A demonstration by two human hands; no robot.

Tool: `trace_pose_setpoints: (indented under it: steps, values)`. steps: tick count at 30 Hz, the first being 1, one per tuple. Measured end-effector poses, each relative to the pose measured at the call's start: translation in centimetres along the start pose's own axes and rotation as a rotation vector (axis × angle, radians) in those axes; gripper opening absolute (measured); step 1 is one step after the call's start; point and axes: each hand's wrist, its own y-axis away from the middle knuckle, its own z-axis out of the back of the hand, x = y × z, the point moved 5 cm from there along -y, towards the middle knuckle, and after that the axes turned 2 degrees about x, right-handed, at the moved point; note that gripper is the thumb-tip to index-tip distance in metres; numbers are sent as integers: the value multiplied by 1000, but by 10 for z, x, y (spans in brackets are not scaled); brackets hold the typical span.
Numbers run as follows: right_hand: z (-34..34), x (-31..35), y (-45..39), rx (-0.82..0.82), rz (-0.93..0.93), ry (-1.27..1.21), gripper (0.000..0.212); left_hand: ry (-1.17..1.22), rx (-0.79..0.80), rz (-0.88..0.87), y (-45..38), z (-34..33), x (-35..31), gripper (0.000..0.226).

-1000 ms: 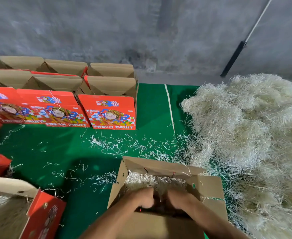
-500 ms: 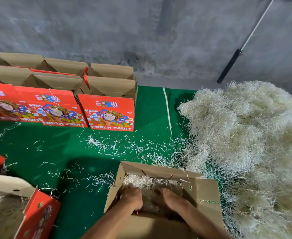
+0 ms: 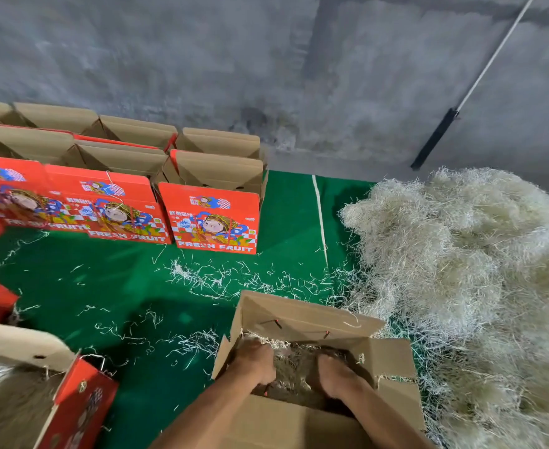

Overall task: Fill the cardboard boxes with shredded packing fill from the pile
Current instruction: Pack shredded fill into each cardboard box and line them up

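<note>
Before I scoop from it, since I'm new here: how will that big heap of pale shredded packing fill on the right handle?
The heap of pale shredded packing fill is probably light and springy, given its loose, airy tangle. It likely sheds: stray strands litter the green mat.

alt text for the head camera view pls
Both hands, left hand and right hand, reach down into shredded fill inside an open cardboard box on a green mat. A large fill pile lies to the right; red fruit boxes line the far left.
</note>
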Motion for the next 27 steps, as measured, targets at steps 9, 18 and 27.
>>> trace_pose_setpoints:
  steps: [9, 18, 27]
  values:
    - [47, 4, 19, -18, 225, -349, 15, 185, -103, 9, 30, 23, -8, 22]
    - [122, -46, 95, -440, 466, -938, 37, 448, -287, -271, 85, 51, -55, 39]
    - [60, -116, 129, -624, 351, -870, 77, 269, -167, -445, 138, 16, -72, 80]
